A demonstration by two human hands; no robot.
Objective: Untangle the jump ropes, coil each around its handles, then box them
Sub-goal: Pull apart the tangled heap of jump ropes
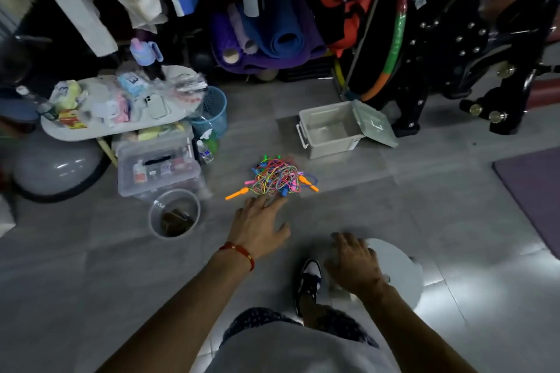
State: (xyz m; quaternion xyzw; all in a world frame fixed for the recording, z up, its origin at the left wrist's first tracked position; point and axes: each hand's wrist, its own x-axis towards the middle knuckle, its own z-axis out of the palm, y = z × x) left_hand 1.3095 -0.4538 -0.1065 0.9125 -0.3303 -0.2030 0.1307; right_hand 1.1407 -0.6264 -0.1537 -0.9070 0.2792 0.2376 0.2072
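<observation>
left hand (260, 225), fingers spread and empty, reaches toward tangled jump ropes (277, 177) just ahead; untangling not yet begun, a first handle needs gripping.

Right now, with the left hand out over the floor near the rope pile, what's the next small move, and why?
Probably reach the left hand a little further and take the orange handle that sticks out at the pile's near edge. The jump ropes lie in one knotted heap, neither hand holds anything, and the open box behind is empty. A free handle seems the easiest start.
</observation>
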